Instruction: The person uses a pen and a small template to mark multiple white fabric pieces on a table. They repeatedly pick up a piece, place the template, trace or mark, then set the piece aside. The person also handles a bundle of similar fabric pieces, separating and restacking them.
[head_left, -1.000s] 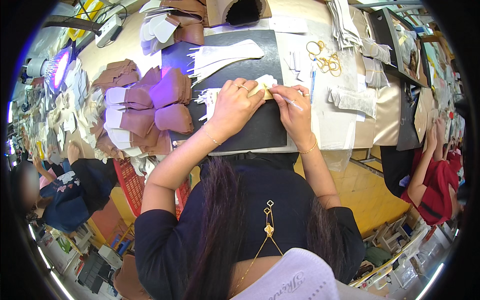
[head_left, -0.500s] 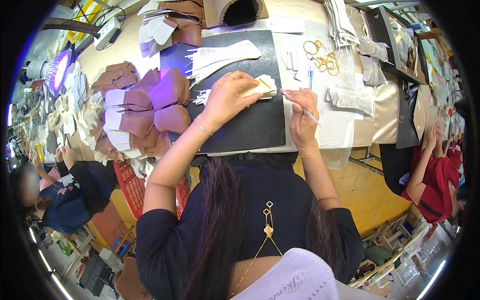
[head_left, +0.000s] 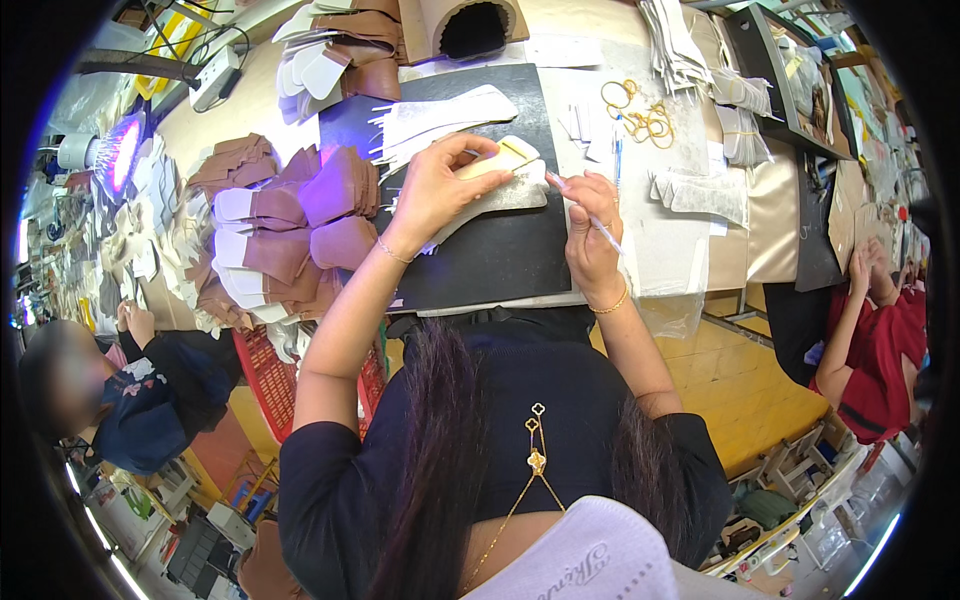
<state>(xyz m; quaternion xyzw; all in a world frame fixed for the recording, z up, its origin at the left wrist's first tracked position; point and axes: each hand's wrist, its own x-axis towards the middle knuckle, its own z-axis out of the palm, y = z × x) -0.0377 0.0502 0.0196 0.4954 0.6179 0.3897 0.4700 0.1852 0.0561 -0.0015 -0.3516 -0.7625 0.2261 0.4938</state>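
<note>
Upper centre: my left fingers clamp the yellow template, probably light, stiff, best gripped by its edges; my right fingers pinch a slim pen.

Workshop: long bench with stacks of cut brown pieces, lamp; workers at left and right.

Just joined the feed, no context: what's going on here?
A person's left hand holds a yellow piece over white pieces on a black mat. The right hand holds a white pen-like tool. Another white stack lies farther up the mat; brown pieces are piled at left.
</note>
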